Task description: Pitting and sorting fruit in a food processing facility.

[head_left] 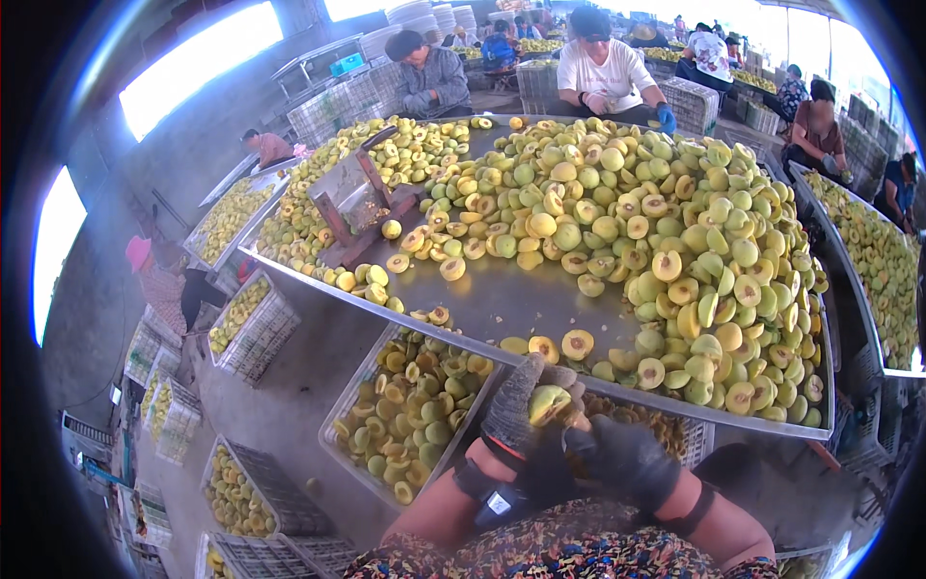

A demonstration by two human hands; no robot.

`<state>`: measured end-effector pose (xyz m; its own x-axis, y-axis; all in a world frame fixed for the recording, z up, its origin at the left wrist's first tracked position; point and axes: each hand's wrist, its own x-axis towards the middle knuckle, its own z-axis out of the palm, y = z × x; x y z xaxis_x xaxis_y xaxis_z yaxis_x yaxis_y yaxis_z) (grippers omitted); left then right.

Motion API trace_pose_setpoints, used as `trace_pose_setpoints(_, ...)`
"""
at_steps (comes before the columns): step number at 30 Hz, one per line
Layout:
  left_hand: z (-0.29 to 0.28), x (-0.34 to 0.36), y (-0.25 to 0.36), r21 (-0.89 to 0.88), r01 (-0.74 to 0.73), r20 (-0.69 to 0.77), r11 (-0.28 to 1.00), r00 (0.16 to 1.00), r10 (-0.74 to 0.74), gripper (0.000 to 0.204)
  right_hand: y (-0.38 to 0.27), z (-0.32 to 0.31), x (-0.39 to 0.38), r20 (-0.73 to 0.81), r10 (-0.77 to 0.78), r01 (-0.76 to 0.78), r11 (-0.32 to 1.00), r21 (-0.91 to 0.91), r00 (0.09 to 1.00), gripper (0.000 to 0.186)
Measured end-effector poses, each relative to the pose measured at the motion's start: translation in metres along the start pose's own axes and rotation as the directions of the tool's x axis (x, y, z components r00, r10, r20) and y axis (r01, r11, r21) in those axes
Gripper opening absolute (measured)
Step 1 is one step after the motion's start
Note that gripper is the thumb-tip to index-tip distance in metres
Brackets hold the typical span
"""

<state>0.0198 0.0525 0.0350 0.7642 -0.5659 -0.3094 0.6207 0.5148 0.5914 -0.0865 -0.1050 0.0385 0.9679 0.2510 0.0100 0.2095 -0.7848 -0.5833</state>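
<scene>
My left hand (pixel 511 415), in a grey knit glove, is closed around a yellow-green peach-like fruit (pixel 548 405), held just over the near edge of the metal table (pixel 463 304). Close beside it, my right hand (pixel 627 461) wears a black glove. Its fingers are curled by the fruit, and whatever is in them is hidden. Across the table spreads a big heap of halved fruit (pixel 617 207), many with brown hollows. Two fruit halves (pixel 577 344) lie cut side up at the edge before my left hand.
Below the table edge stand a crate of fruit halves (pixel 405 410) and, partly behind my hands, a crate of brownish pieces (pixel 641 417). A wooden-framed divider (pixel 357 198) sits on the table. More filled crates (pixel 253 328) line the floor at left. Across the table works a person (pixel 608 72).
</scene>
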Motion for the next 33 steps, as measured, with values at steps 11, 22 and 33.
trace_pose_setpoints(11,0.022,0.001,0.005,0.14,0.045,-0.024,0.989,0.999,-0.042,0.05,-0.006,0.004,0.006,0.151,0.312,-0.314,0.578,0.753,0.938,0.034)
trace_pose_setpoints(22,0.027,0.005,-0.016,0.451,-0.662,0.202,0.599,0.729,0.654,0.025,-0.019,-0.012,0.008,0.218,0.334,-0.352,0.42,0.837,0.917,0.045)
trace_pose_setpoints(33,0.024,0.012,-0.008,0.791,-0.569,0.43,0.225,0.779,0.457,0.02,-0.008,0.006,-0.001,0.119,0.228,-0.215,0.46,0.862,0.966,0.04)
